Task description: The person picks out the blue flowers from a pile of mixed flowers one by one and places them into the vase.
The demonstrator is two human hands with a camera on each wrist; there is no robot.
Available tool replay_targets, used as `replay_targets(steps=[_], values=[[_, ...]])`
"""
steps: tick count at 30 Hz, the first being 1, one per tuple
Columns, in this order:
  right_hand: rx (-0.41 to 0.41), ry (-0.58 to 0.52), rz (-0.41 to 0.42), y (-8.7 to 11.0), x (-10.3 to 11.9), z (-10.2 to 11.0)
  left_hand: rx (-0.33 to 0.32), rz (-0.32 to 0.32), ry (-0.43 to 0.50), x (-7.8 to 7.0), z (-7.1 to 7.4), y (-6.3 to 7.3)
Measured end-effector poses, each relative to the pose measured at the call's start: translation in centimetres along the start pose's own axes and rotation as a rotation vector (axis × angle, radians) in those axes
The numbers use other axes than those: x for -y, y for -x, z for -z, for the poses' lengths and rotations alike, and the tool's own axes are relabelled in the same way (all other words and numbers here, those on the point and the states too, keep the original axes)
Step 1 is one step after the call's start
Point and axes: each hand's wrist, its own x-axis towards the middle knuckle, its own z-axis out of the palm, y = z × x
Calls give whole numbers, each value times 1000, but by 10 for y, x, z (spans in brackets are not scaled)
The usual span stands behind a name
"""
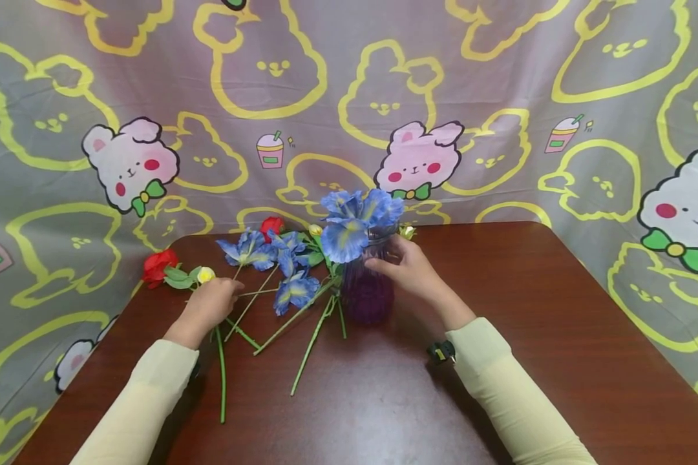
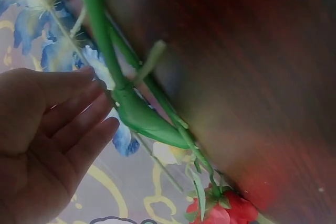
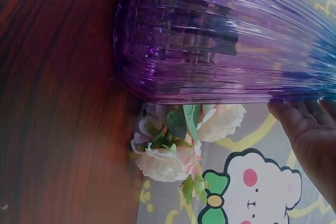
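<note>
A ribbed purple glass vase point(image 1: 368, 294) stands upright on the table, its upper part bluish in the right wrist view. My right hand point(image 1: 414, 270) holds its upper right side, thumb towards me; fingertips meet the glass point(image 3: 210, 40) in the right wrist view. Blue iris blooms point(image 1: 355, 223) cover the vase mouth; whether their stem is inside is hidden. My left hand point(image 1: 212, 302) is among the flower stems to the left. Seen from the left wrist, its thumb and fingers point(image 2: 86, 80) pinch a thin stem point(image 2: 71, 38) that runs to a blue iris.
Left of the vase lie several blue irises point(image 1: 296, 290), red flowers point(image 1: 159, 267), a yellowish bud point(image 1: 206, 275) and green stems point(image 1: 222, 381). Cream flowers point(image 3: 165, 161) sit behind the vase. A patterned cloth point(image 1: 326, 97) hangs around the brown table point(image 1: 529, 361).
</note>
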Motion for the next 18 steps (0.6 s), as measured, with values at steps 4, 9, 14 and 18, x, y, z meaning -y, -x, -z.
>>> replay_targets(steps=[4,9,14,18], values=[[0,4,-2,0,1,0,-15,6,-20,1,-3,1],[9,-3,-19,5,20,-1,-60,-17,-52,3,-6,2],[9,15,-26,8,30,-1,-79,-37,-67,3,-7,1],[5,2,-30,3,12,0,-60,-44,-58,2,-4,1]])
